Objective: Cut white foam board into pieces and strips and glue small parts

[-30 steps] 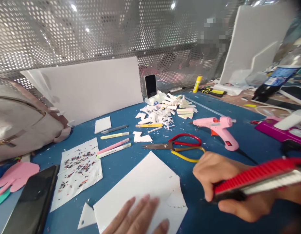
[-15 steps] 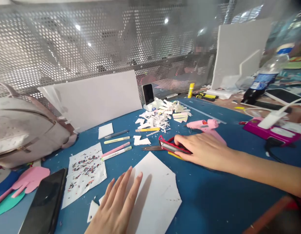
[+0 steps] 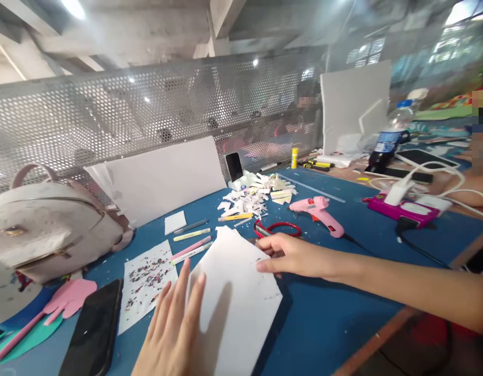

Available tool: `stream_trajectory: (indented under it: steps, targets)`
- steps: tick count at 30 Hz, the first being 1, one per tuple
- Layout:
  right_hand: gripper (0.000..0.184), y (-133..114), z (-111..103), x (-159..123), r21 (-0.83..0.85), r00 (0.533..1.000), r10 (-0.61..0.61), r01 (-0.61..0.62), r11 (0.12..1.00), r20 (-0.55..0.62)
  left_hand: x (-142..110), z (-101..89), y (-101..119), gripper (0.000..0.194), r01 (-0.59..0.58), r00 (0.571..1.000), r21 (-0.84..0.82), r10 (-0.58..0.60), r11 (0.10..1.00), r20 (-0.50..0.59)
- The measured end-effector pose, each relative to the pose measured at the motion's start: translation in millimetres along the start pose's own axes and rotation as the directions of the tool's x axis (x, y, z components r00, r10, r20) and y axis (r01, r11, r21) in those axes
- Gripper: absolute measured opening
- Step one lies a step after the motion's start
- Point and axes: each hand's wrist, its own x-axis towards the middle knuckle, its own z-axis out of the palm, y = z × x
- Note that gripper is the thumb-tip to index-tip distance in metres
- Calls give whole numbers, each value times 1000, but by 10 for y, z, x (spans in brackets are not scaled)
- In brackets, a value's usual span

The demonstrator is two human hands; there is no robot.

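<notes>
A cut-cornered white sheet (image 3: 241, 292) slants up from the table in front of me. My right hand (image 3: 278, 255) pinches its right edge, thumb on top and fingers curled beneath. On the sheet's left side is my left hand (image 3: 168, 324), fingers spread and stretched out. Just behind my right hand lie a red-edged cutter (image 3: 260, 228) and a red loop handle (image 3: 290, 225), both partly hidden. A pink glue gun (image 3: 319, 211) rests farther right. Several markers (image 3: 192, 234) lie beyond the left hand, near a paper (image 3: 127, 282) strewn with coloured bits.
White scraps (image 3: 247, 196) are heaped at the back, before a propped phone (image 3: 234, 166). A backpack (image 3: 49, 224) and a black phone (image 3: 94, 324) occupy the left. On the right are a purple power strip (image 3: 401, 210), cables and a bottle (image 3: 388, 141). A person's arm shows at far right.
My right hand has let go of the red-edged cutter and taken hold of the white sheet's right edge, which has risen. The view has tilted upward.
</notes>
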Motion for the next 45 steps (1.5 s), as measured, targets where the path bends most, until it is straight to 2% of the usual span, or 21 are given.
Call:
stream_trajectory:
  steps: [2,3,4,6,7,8,9,10,11,12,13,17,21,25,36,45]
  targets:
    - [39,-109,-7,33,-32,999,-31,31,999,22,57,-70,-44,93,146,989,-251,-140,957,40]
    - [36,-154,-4,54,-53,999,-42,43,998,34,94,-81,-58,88,211,977,-417,-200,884,71]
    - [37,-184,6,82,-71,998,-50,53,996,45,136,-75,-65,84,267,962,-586,-251,765,110]
    - [39,-193,49,162,-82,996,-58,63,995,66,226,-26,-57,87,388,906,-834,-329,393,267]
    - [38,-175,80,211,-74,995,-59,65,995,76,268,6,-47,91,462,855,-865,-360,198,374]
    - [37,-144,113,260,-60,995,-58,64,996,87,305,35,-35,92,542,785,-839,-380,40,489]
    - [37,-105,146,307,-44,994,-56,61,997,95,333,60,-27,91,608,711,-791,-392,-76,584]
    - [37,-61,178,349,-24,994,-52,54,998,101,351,80,-23,87,658,641,-738,-401,-152,654]
    - [38,-17,205,384,-2,993,-44,44,999,108,357,97,-25,83,687,592,-698,-402,-199,698]
    - [39,27,228,410,23,992,-34,31,999,118,353,113,-33,79,697,571,-680,-397,-228,718]
    - [40,67,247,428,51,991,-22,16,999,132,338,132,-46,76,693,572,-678,-386,-245,724]
    - [39,183,296,445,162,980,10,-43,986,199,237,248,-122,70,670,609,-691,-330,-273,721]
    - [37,221,312,429,232,971,17,-74,970,237,178,336,-153,71,674,611,-688,-320,-270,724]
    - [35,218,313,416,278,969,26,-96,956,247,192,299,-123,71,676,587,-668,-321,-310,743]
    - [33,206,310,412,294,972,68,-134,946,225,231,242,-93,69,685,595,-671,-315,-284,740]
    - [33,207,310,418,359,960,117,-205,911,253,244,222,-80,71,679,583,-656,-301,-330,755]
